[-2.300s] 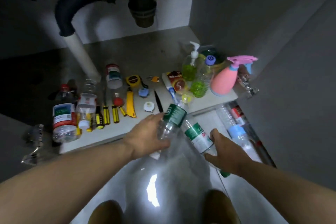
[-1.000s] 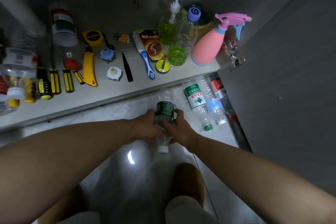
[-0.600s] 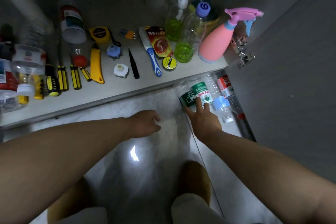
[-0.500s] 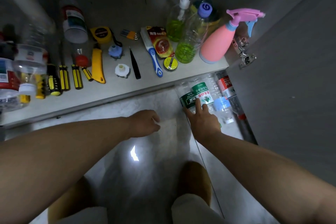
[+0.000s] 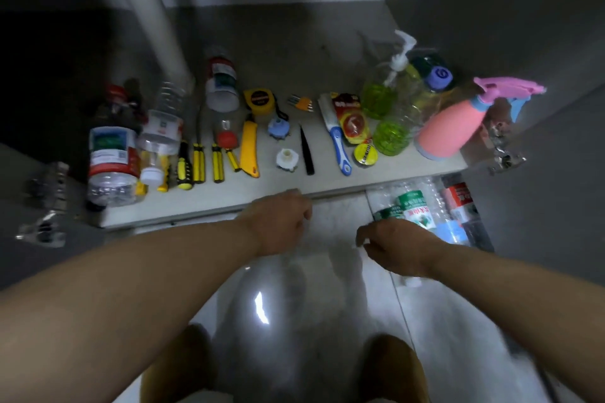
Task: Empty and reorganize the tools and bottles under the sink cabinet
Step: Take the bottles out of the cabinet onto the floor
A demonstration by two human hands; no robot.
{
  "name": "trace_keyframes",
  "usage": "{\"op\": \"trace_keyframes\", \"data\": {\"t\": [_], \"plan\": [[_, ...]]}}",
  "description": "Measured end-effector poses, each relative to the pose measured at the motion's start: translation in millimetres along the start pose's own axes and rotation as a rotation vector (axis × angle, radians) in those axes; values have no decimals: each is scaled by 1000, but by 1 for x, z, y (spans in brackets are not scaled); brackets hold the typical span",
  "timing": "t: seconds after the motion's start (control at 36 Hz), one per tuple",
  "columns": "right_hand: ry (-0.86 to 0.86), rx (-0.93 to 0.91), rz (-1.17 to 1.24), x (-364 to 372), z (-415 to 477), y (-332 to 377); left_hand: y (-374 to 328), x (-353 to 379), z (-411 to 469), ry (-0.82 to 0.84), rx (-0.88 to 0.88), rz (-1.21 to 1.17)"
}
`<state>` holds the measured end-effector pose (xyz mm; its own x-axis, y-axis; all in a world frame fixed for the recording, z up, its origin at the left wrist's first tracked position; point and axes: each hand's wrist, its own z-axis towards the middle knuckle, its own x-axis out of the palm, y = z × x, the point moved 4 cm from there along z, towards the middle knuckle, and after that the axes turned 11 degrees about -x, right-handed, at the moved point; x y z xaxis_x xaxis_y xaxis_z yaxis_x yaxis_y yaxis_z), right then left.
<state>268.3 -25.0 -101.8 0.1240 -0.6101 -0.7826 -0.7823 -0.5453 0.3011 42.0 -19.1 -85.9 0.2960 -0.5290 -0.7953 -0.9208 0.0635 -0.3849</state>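
Several empty water bottles lie side by side on the floor at the right, below the cabinet floor. My right hand hovers just left of them, fingers loosely curled, holding nothing. My left hand is over the cabinet's front edge, loosely curled and empty. On the cabinet floor lie yellow-handled screwdrivers, a yellow utility knife, a tape measure, a blue brush and a black tool. A pink spray bottle and green soap bottles stand at the right.
Clear bottles and a red-labelled jar stand at the cabinet's left. A white drain pipe rises at the back left. The open cabinet door with its hinge is at the right. My knees are low in view above the glossy floor.
Both hands held one bottle a second ago. My right hand laid it beside the bottles on the floor and drew back; my left hand rose to the cabinet edge. The view tilted up.
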Motion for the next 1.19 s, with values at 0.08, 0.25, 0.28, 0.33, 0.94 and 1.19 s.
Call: {"op": "trace_keyframes", "data": {"t": [0.08, 0.25, 0.28, 0.33, 0.94, 1.19], "plan": [[-99, -70, 8, -31, 25, 26, 22, -33, -7, -182, -20, 24], [-431, -159, 128, -95, 96, 71, 97, -94, -23, -533, -226, 93], [-478, -158, 165, -104, 109, 76, 112, -102, -25, -571, -297, 118], [-547, -155, 239, -118, 136, 88, 137, -114, -27, -631, -420, 125], [-490, 36, 230, -153, 254, 145, 196, -114, 4, -738, -581, -432], [-652, -132, 273, -125, 114, 98, 122, -108, -31, -603, -201, -503]]}}
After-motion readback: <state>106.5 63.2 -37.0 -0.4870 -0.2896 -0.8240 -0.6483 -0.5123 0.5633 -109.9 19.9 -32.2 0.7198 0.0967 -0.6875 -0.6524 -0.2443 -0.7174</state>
